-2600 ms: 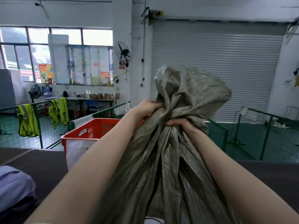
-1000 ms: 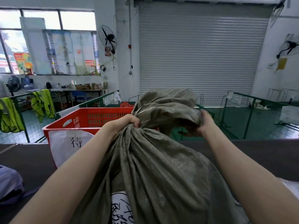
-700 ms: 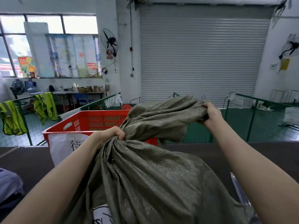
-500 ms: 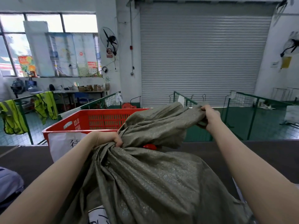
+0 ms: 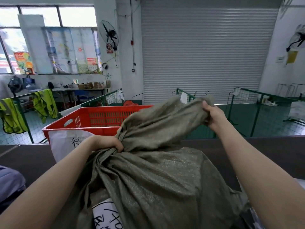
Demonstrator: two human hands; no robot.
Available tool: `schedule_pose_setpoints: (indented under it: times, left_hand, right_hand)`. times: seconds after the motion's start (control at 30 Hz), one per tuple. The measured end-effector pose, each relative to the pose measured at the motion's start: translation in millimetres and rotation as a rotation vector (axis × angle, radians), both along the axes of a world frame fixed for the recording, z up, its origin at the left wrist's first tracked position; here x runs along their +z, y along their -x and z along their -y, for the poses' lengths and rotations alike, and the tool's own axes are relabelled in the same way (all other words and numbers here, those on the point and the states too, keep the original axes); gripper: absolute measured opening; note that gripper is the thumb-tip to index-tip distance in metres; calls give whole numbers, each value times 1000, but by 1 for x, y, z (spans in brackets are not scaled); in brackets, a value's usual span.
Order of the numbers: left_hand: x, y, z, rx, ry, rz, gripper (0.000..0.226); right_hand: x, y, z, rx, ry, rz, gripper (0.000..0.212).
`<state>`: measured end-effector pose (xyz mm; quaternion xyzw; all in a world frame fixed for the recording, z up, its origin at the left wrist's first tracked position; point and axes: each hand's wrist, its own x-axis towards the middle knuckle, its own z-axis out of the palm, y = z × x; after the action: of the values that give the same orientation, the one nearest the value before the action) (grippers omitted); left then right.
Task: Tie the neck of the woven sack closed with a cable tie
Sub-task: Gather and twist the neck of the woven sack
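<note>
**Entry: person's visible body, head camera view**

- Left hand: bare, no glove; no ring or other jewellery can be made out. Knuckles and the backs of the fingers face the camera.
- Right hand: bare, no glove; the thumb and the back of the hand show.
- Left forearm: bare from the wrist to the lower frame edge; no sleeve, watch or band in view.
- Right forearm: bare from the wrist to the lower right frame edge; no sleeve, watch or band in view.
- Markings: none visible on either arm.
- Clothing: none in view.
</note>
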<state>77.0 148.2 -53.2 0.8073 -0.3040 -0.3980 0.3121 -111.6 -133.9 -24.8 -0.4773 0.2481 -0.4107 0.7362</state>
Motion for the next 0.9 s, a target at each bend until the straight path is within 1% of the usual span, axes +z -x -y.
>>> schedule_pose_setpoints:
  times: [0.03, 0.07, 0.1, 0.13, 0.17, 0.2, 0.23, 0.27, 0.3, 0.37, 0.43, 0.5, 0.53, 0.6, 0.63, 0.7, 0.73, 0.77, 0.83, 0.9]
  left_hand:
    - [2, 1, 1, 32, 104, -34, 35]
    - [5, 3, 2, 70, 215, -90, 30]
    - [10, 6, 5, 109, 318, -139, 22]
    - [14, 9, 10, 135, 412, -175, 13]
    - [19, 14, 16, 152, 484, -205, 9]
    - [24, 18, 23, 164, 541, -226, 10]
    - [29, 23, 31, 172, 583, -241, 11]
    - [33, 27, 38, 177, 617, -254, 11]
    - [37, 31, 44, 178, 644, -257, 11]
    - [43, 35, 57, 194, 697, -213, 17]
    - [47, 40, 69, 242, 730, -107, 34]
    - [51, 46, 78, 292, 746, -10, 44]
    - [53, 47, 81, 305, 758, 17, 45]
    - [56, 46, 85, 309, 765, 45, 46]
    - [57, 44, 86, 298, 739, 54, 48]
    - [58, 43, 88, 247, 658, 37, 49]
    - [58, 43, 89, 217, 644, 13, 47]
    - [57, 44, 91, 196, 645, -3, 45]
    - [55, 47, 92, 180, 598, 81, 48]
    - [57, 48, 81, 131, 448, 153, 52]
  right_hand:
    - [-1, 2, -4, 119, 20, -12, 16]
    - [-3, 5, -8, 234, 50, -81, 29]
    - [-5, 7, -8, 337, 92, -210, 46]
    - [-6, 8, -10, 448, 161, -389, 63]
    - [-7, 9, -16, 575, 264, -603, 77]
    - [-6, 10, -24, 710, 390, -805, 89]
    - [-3, 10, -36, 832, 504, -944, 97]
    - [1, 9, -47, 930, 587, -986, 101]
    - [5, 7, -58, 988, 642, -944, 100]
    - [9, -4, -76, 1013, 692, -795, 94]
    - [7, -16, -94, 987, 691, -712, 87]
    - [-1, -27, -109, 901, 700, -679, 73]
    - [-5, -32, -115, 845, 670, -636, 63]
    - [-15, -42, -120, 760, 511, -497, 46]
    - [-17, -46, -125, 724, 447, -443, 50]
    - [-21, -56, -130, 606, 391, -419, 75]
    - [-22, -60, -133, 545, 377, -417, 78]
    - [-25, -64, -136, 487, 361, -408, 74]
    - [-28, -67, -139, 380, 334, -397, 65]
    - [-31, -68, -141, 335, 332, -409, 63]
